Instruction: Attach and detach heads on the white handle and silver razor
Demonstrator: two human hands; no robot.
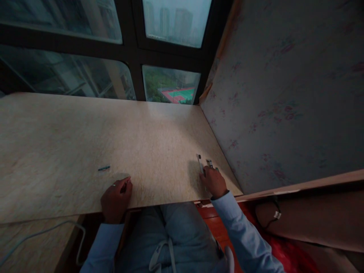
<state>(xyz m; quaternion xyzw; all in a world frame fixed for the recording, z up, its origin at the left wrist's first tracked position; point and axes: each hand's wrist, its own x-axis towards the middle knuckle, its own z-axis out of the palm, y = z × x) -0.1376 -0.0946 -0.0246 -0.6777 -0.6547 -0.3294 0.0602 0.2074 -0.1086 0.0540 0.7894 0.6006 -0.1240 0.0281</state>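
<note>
My left hand (116, 200) rests on its side at the table's front edge, fingers curled closed, and nothing shows in it. Just beyond it lies a short, thin dark-teal stick (104, 168), perhaps a pen. At the right end of the table, my right hand (214, 182) is bent down over a few small things, its fingers closed and partly hidden. Beside its thumb runs a slim white stick with a dark tip (200, 161), toothbrush-like. A small shiny metal piece (209, 163) and a small greenish item (217, 169) stick out past the fingers. What the fingers grip is hidden.
The pale, marbled tabletop (153, 151) reaches back to a dark-framed window (136, 57). A flower-patterned wall (273, 98) borders it on the right. A light cable (45, 229) loops over the lower surface at front left. My legs (176, 227) are under the front edge.
</note>
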